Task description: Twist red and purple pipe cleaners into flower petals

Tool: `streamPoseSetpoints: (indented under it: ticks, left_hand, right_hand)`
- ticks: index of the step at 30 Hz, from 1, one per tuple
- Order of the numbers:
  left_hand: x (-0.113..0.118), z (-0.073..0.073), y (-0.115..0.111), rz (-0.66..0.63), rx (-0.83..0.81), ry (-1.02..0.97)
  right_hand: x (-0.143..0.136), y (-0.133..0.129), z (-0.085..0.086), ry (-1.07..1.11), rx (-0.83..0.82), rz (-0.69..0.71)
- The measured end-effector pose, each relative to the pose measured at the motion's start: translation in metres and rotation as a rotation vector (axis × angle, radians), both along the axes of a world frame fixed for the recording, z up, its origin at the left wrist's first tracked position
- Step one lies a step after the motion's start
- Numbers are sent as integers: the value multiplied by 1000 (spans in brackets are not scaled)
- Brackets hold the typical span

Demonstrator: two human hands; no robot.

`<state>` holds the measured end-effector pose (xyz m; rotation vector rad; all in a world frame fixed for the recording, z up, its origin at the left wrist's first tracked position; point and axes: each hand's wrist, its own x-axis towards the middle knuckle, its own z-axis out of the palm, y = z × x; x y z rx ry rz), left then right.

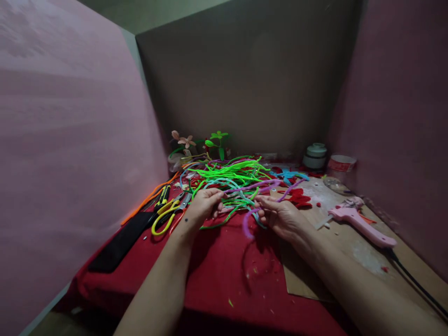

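A purple fuzzy stem point(249, 226) curls down from the fingers of my right hand point(276, 212), which is closed on it. More purple stem runs up and right beyond that hand, and a purple length stretches across between the hands. My left hand point(209, 203) is pinched near the left end of this length; what sits between its fingertips is too small to make out. Just behind both hands lies a pile of bright green stems point(233, 171), with pale blue and darker green ones around it.
Yellow-handled scissors point(164, 218), a cutter point(162, 198) and a black flat object point(121, 242) lie left on the red cloth point(224, 275). A pink glue gun point(364, 225) rests on brown board at right. Fuzzy flowers point(219, 135) and a lidded jar point(315, 156) stand behind.
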<state>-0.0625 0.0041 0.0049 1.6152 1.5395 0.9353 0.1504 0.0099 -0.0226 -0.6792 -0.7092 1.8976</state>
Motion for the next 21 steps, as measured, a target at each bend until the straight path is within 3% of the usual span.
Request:
streamPoseSetpoints:
  ticks: [7,10,15,18,21]
  left_hand:
    - [-30,-5,17,300,220,380]
    - [-29,-6,16,357,344,475]
    - [-2,-6,3,131,607,665]
    - [12,-5,-7,94,617,845]
    - [21,-4,-13,-34,558,668]
  right_hand:
    - [-4,-5,-1,-24,32,73]
    - [-6,-7,0,-31,80,45]
    - [-7,-8,2,-2,105,18]
    - [-8,-7,2,-21,92,-2]
    - [-9,-7,1,-33,92,-38]
